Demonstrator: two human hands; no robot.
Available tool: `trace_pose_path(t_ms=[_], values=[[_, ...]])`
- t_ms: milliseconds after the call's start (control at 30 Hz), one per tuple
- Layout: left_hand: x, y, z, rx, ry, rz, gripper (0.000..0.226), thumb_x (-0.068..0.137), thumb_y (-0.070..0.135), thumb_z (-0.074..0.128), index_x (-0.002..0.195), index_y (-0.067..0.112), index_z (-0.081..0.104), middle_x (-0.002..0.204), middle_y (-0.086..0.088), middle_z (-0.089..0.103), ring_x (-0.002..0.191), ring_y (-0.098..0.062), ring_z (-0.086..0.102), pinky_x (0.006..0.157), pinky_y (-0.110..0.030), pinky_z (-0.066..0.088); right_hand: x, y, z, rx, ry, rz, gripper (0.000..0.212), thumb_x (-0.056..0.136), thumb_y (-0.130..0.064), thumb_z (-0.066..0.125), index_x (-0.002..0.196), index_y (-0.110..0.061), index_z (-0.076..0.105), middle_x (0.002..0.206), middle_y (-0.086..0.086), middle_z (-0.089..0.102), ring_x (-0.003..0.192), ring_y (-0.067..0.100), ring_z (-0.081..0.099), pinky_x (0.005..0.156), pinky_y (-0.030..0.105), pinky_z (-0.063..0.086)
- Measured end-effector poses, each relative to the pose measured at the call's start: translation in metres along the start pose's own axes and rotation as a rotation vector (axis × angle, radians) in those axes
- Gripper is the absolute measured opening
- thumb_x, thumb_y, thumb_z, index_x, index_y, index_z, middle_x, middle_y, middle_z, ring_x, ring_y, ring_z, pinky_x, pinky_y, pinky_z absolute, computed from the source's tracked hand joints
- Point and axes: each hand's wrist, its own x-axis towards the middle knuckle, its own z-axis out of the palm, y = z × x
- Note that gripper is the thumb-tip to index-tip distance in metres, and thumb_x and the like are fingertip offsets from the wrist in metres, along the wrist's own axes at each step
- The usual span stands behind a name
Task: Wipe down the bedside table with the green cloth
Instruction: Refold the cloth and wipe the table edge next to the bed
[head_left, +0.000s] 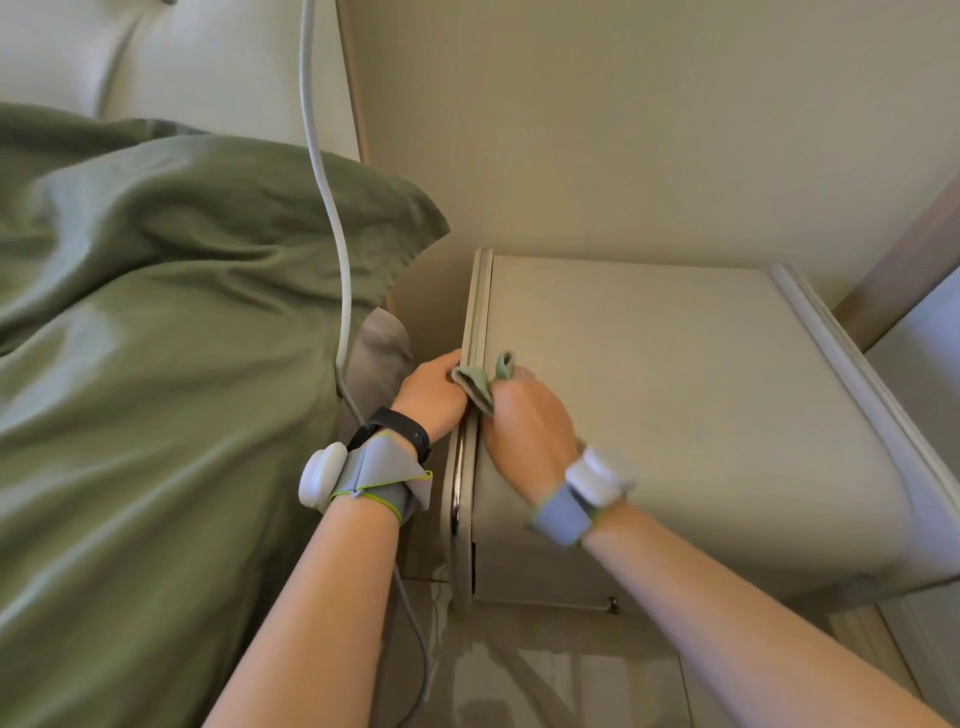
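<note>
The cream bedside table fills the right half of the view, its flat top bare. A small green cloth is bunched over the table's left rim. My left hand grips the cloth from outside the rim, on the side facing the bed. My right hand lies on the table top by that same rim, its fingers closed on the other end of the cloth. Both wrists carry white sensor bands.
A bed with an olive-green duvet lies to the left, close to the table. A grey cable hangs down across the bed's edge into the gap. A cream wall stands behind the table. Glossy floor shows below.
</note>
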Motion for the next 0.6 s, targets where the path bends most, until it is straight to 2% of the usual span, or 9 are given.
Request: trace_pose_path(t_ms=[67, 167, 233, 300, 333, 400, 467, 533, 600], values=[[-0.004, 0.002, 0.001, 0.027, 0.007, -0.037, 0.043, 0.095, 0.010, 0.041, 0.135, 0.020, 0.051, 0.133, -0.008, 0.059, 0.125, -0.029, 0.051, 0.103, -0.033, 0.040, 0.035, 0.003, -0.004, -0.016, -0.029, 0.022, 0.039, 0.097, -0.022, 0.034, 0.111, 0.003, 0.059, 0.114, 0.022, 0.060, 0.102, 0.039, 0.059, 0.082, 0.041, 0.047], [-0.009, 0.001, 0.001, 0.007, -0.012, -0.049, 0.049, 0.097, 0.016, 0.042, 0.146, 0.021, 0.037, 0.141, -0.007, 0.052, 0.130, -0.026, 0.047, 0.108, -0.034, 0.038, 0.063, 0.003, -0.010, 0.055, -0.071, 0.029, 0.043, 0.098, -0.029, 0.036, 0.101, 0.005, 0.063, 0.108, 0.027, 0.062, 0.100, 0.041, 0.060, 0.081, 0.041, 0.046], [-0.011, -0.002, 0.000, 0.011, -0.038, -0.069, 0.052, 0.096, 0.016, 0.042, 0.147, 0.021, 0.035, 0.141, -0.006, 0.051, 0.130, -0.024, 0.048, 0.107, -0.032, 0.038, 0.047, -0.002, -0.009, 0.021, -0.052, 0.034, 0.042, 0.098, -0.026, 0.034, 0.107, 0.004, 0.062, 0.112, 0.025, 0.061, 0.104, 0.041, 0.059, 0.085, 0.042, 0.046], [-0.012, -0.001, -0.002, 0.030, -0.045, -0.070, 0.050, 0.094, 0.016, 0.043, 0.144, 0.022, 0.041, 0.135, -0.005, 0.056, 0.127, -0.025, 0.050, 0.105, -0.031, 0.039, 0.005, -0.006, -0.006, 0.054, -0.031, 0.059, 0.042, 0.095, -0.021, 0.029, 0.114, 0.001, 0.059, 0.115, 0.021, 0.059, 0.107, 0.039, 0.057, 0.087, 0.042, 0.046], [-0.012, -0.001, -0.002, 0.027, -0.047, -0.074, 0.051, 0.092, 0.018, 0.044, 0.143, 0.023, 0.042, 0.131, -0.003, 0.058, 0.125, -0.025, 0.052, 0.105, -0.033, 0.040, -0.023, -0.007, -0.006, 0.078, 0.016, 0.037, 0.040, 0.093, -0.019, 0.031, 0.113, -0.001, 0.060, 0.113, 0.020, 0.060, 0.102, 0.038, 0.059, 0.083, 0.041, 0.048], [-0.012, 0.000, -0.004, 0.012, -0.062, -0.113, 0.056, 0.092, 0.019, 0.045, 0.146, 0.024, 0.036, 0.126, -0.003, 0.061, 0.117, -0.026, 0.058, 0.103, -0.037, 0.045, -0.075, -0.012, -0.007, 0.108, 0.008, -0.055, 0.023, 0.082, -0.008, 0.053, 0.101, -0.003, 0.065, 0.097, 0.019, 0.064, 0.083, 0.038, 0.062, 0.067, 0.038, 0.051], [-0.015, 0.002, -0.005, 0.015, -0.071, -0.139, 0.056, 0.093, 0.018, 0.044, 0.148, 0.023, 0.031, 0.128, -0.005, 0.060, 0.114, -0.025, 0.058, 0.103, -0.039, 0.045, -0.082, -0.007, -0.002, 0.086, 0.037, -0.105, 0.019, 0.071, -0.001, 0.063, 0.090, -0.003, 0.066, 0.088, 0.019, 0.065, 0.074, 0.038, 0.062, 0.060, 0.037, 0.050], [-0.020, 0.002, -0.005, 0.025, -0.065, -0.134, 0.058, 0.089, 0.022, 0.048, 0.147, 0.025, 0.035, 0.129, -0.004, 0.060, 0.116, -0.024, 0.058, 0.103, -0.039, 0.045, -0.055, -0.006, -0.006, 0.033, 0.048, -0.074, 0.017, 0.080, -0.004, 0.056, 0.095, -0.003, 0.064, 0.096, 0.019, 0.063, 0.085, 0.039, 0.060, 0.068, 0.039, 0.047], [-0.027, 0.000, -0.006, 0.029, -0.059, -0.126, 0.059, 0.084, 0.024, 0.049, 0.142, 0.029, 0.043, 0.125, -0.005, 0.063, 0.112, -0.025, 0.060, 0.099, -0.038, 0.049, -0.028, -0.005, -0.012, 0.038, -0.018, -0.043, 0.020, 0.089, -0.008, 0.047, 0.100, -0.003, 0.062, 0.103, 0.019, 0.061, 0.094, 0.037, 0.058, 0.073, 0.038, 0.044]])
